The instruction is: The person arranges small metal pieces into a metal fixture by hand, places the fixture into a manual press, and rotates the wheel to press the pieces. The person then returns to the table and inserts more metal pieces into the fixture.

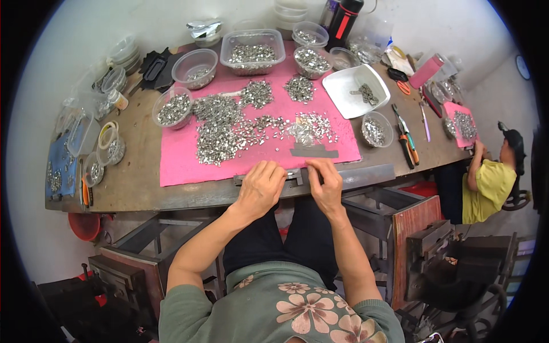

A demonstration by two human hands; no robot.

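At the table's front edge, my left hand [261,184] rests with curled fingers on the left side of a small dark metal fixture [293,176]. Opposite it, my right hand [326,184] bends its fingers in a pinch at the fixture's right side. Whatever lies between the fingertips of either hand is too small or hidden to name. Just beyond them, loose small silvery metal pieces [220,131] are heaped on a pink mat [176,166]. A flat grey strip [314,153] lies on the mat near my right hand.
Clear tubs of metal pieces [251,52] line the mat's far side. On the right stand a white tray [337,94], pliers [407,150] and a small tub [376,130]. A flat metal bar [369,174] runs along the front edge. Another person [486,180] sits far right.
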